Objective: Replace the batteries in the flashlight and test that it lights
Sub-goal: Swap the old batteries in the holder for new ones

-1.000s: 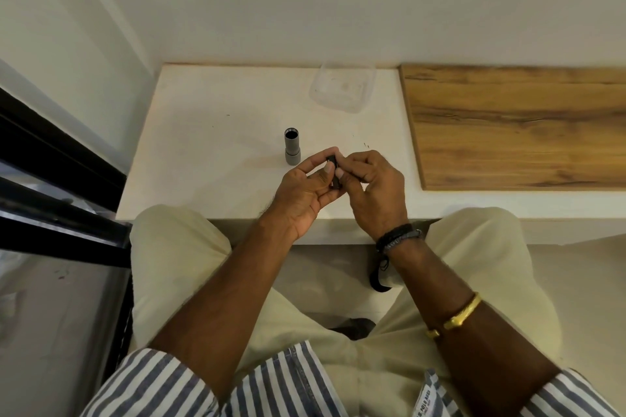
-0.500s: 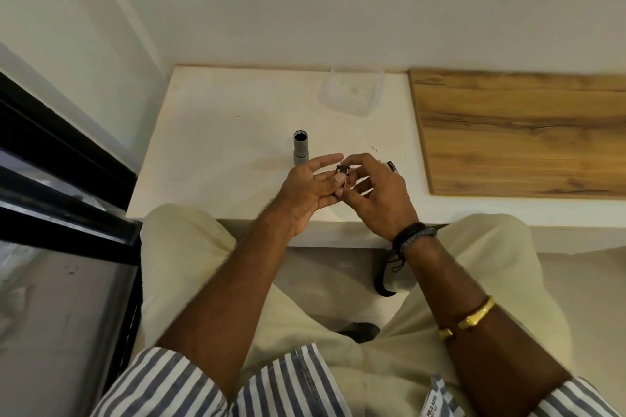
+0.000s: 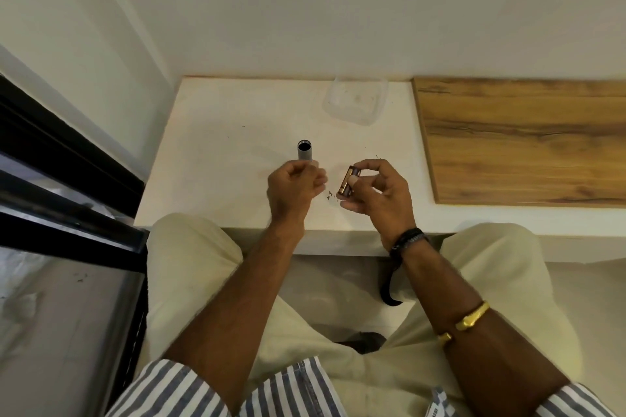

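Note:
The grey flashlight body (image 3: 304, 152) stands upright on the white table (image 3: 216, 173), its open dark end facing up. My left hand (image 3: 294, 187) is curled around its lower end, which the fingers hide. To its right, just above the table, my right hand (image 3: 376, 189) pinches the batteries (image 3: 348, 184), copper and dark in colour, between thumb and fingertips. The two hands are apart.
A clear plastic container (image 3: 355, 101) sits at the table's back edge. A wooden board (image 3: 525, 142) covers the right side. Small dark scraps (image 3: 330, 195) lie between the hands. A black frame (image 3: 67, 166) runs along the left. My knees sit under the front edge.
The hands have separated. My left hand moved left and forward to the flashlight body. My right hand drew right with the batteries, now showing in its fingers.

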